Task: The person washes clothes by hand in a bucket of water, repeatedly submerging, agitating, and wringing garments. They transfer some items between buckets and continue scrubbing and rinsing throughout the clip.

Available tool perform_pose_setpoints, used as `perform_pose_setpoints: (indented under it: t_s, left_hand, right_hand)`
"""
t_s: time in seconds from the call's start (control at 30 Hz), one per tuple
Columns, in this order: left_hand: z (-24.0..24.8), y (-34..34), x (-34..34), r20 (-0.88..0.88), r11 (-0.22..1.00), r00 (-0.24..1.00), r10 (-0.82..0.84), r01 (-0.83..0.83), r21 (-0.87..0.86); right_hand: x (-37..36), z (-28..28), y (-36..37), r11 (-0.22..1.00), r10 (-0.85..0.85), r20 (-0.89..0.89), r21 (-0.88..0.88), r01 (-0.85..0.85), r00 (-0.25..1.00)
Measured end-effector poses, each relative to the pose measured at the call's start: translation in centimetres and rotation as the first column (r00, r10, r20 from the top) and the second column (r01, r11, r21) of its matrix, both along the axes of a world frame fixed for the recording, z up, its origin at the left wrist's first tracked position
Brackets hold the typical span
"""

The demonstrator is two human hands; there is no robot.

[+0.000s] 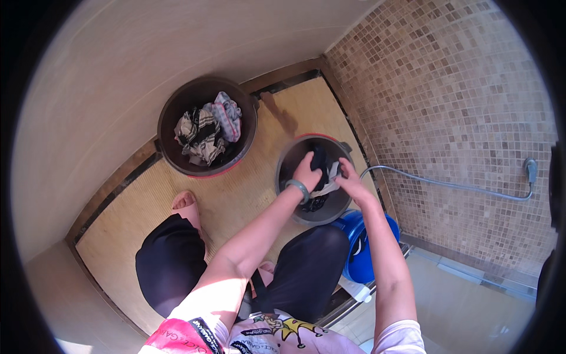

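Observation:
Both my hands are inside a dark grey basin [285, 165] with a red rim edge, which stands in front of me to the right. My left hand [308, 173], with a green bangle at its wrist, is closed on a black cloth [319, 158]. Opposite it, my right hand [351, 179] pinches a pale cloth [334, 171] near the basin's right side. More dark, patterned fabric [315, 204] lies below them in the basin. My fingers partly cover the cloths, and slight blur softens their edges.
A second dark basin [167, 141] at the far left holds a striped cloth [203, 133] and a pale checked cloth [229, 115]. A blue bucket [364, 256] stands beside my right forearm. A grey hose [448, 185] runs along the mosaic wall [430, 112]. Beneath lies a yellowish ribbed floor [236, 203].

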State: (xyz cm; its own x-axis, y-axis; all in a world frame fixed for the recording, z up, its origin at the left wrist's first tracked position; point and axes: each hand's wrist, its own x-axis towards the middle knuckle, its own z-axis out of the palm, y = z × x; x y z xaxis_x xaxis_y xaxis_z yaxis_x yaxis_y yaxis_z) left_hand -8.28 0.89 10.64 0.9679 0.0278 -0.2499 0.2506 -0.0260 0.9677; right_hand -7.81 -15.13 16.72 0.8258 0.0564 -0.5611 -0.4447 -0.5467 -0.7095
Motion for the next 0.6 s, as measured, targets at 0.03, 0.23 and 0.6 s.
perform_pose_setpoints:
  t_s: [0.03, 0.23, 0.6]
  left_hand:
    - [0.9, -0.3, -0.6, 0.004, 0.988, 0.994, -0.11, 0.108, 0.113]
    - [3.9, -4.4, -5.2, -0.122, 0.666, 0.761, -0.637, 0.623, 0.411]
    - [-4.8, 3.2, 1.9, -0.431, 0.189, 0.779, -0.455, -0.389, -0.902]
  right_hand:
    - [0.5, 1.8, 0.9, 0.993, -0.114, -0.044, 0.037, 0.116, 0.993]
    - [0.8, -0.5, 0.2, 0.98, -0.059, -0.163, -0.198, 0.026, 0.985]
    - [-3.5, 4.9, 8.0, 0.976, 0.214, 0.36, -0.038, -0.215, 0.908]
